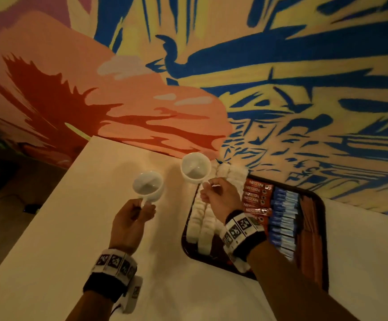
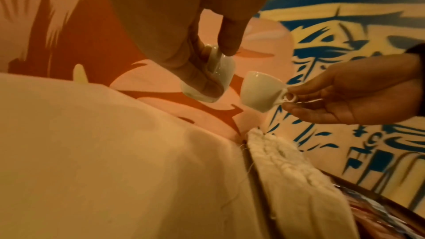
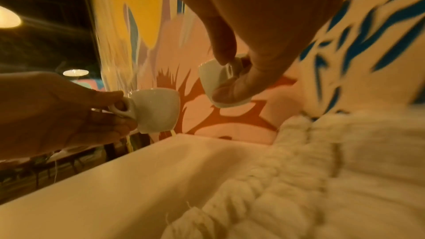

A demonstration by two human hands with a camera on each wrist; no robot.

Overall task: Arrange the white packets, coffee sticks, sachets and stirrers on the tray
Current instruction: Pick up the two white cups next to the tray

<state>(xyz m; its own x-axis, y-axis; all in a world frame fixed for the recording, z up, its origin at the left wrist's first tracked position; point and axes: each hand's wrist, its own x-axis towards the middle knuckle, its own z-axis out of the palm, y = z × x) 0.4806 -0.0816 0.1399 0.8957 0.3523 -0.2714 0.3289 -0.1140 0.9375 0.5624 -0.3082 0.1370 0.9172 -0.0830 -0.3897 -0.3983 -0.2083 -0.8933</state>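
Observation:
A dark tray [image 1: 321, 218] lies on the white table at the right. It holds rows of white packets [image 1: 202, 218], red coffee sticks [image 1: 256, 193], blue sachets [image 1: 283, 218] and brown stirrers [image 1: 308, 232]. My left hand [image 1: 132, 216] pinches the handle of a small white cup [image 1: 147, 185] above the table, left of the tray. My right hand [image 1: 218, 195] pinches the handle of a second white cup [image 1: 195, 166] over the tray's far left corner. Both cups look empty. In the left wrist view the left cup [image 2: 220, 72] hangs near the right cup [image 2: 262, 90].
The white table [image 1: 72, 228] has its left edge running diagonally, with dark floor beyond. A painted wall [image 1: 281, 89] stands directly behind the table and the tray. Bare tablecloth lies to the left of and in front of the tray.

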